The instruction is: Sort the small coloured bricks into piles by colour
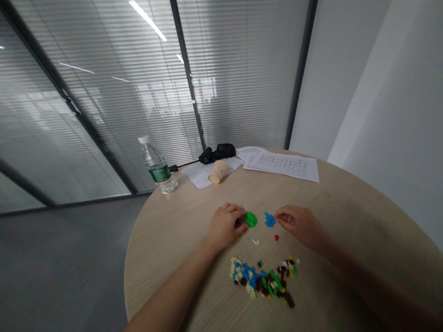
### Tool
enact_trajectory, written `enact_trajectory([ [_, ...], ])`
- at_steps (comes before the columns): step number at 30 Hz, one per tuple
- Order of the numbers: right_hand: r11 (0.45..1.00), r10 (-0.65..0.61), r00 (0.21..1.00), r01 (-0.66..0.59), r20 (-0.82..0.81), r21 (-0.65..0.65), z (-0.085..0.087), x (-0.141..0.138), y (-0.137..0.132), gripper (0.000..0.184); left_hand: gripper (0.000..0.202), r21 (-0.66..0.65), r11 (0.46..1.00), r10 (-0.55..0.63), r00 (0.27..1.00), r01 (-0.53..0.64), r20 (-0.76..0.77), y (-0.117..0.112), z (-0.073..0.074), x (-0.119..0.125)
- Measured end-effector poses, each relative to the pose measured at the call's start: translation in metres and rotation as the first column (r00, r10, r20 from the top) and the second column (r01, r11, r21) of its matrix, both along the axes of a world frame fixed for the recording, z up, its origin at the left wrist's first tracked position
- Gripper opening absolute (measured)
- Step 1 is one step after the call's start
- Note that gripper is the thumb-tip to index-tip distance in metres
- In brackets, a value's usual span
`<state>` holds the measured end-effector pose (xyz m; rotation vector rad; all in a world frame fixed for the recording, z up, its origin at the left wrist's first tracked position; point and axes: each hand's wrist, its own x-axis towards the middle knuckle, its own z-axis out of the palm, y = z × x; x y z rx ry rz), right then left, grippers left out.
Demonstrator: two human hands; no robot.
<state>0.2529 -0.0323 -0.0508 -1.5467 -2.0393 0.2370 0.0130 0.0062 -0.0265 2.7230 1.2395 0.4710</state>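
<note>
My left hand (225, 226) rests on the round wooden table (180, 230), fingers curled, its fingertips touching a small cluster of green bricks (251, 219). My right hand (300, 224) lies to the right with fingers pinched together at a small cluster of blue bricks (269, 220). A lone red brick (276, 238) and a cream brick (255, 241) lie between the hands. Nearer to me sits a mixed pile of small bricks (265, 278) in blue, green, brown, cream and yellow.
At the table's far side stand a water bottle (158, 166), a tipped paper cup (218, 171), printed sheets (282, 164) and a black bundle with a cable (217, 153). Glass walls with blinds rise behind; grey floor lies to the left.
</note>
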Motion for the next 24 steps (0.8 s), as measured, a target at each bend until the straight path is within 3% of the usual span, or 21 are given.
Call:
enact_trajectory([
  [9, 0.998, 0.055, 0.998, -0.055, 0.001, 0.022, 0.003, -0.005, -0.005, 0.012, 0.014, -0.052, 0.998, 0.048, 0.999, -0.047, 0.019, 0.0, 0.001, -0.004],
  [16, 0.936, 0.331, 0.944, -0.328, -0.002, 0.127, 0.014, -0.031, -0.023, 0.01, 0.014, -0.074, 0.997, 0.039, 0.998, -0.036, 0.042, 0.0, 0.001, -0.004],
  [19, 0.881, 0.467, 0.884, -0.466, 0.014, 0.077, 0.022, -0.042, -0.033, 0.01, 0.014, -0.056, 0.998, 0.033, 0.999, -0.032, 0.034, 0.001, 0.001, -0.005],
  [24, 0.85, 0.527, 0.85, -0.527, 0.018, 0.003, 0.028, -0.045, -0.041, 0.011, 0.015, -0.059, 0.997, 0.044, 0.999, -0.042, 0.026, 0.002, 0.002, -0.005],
])
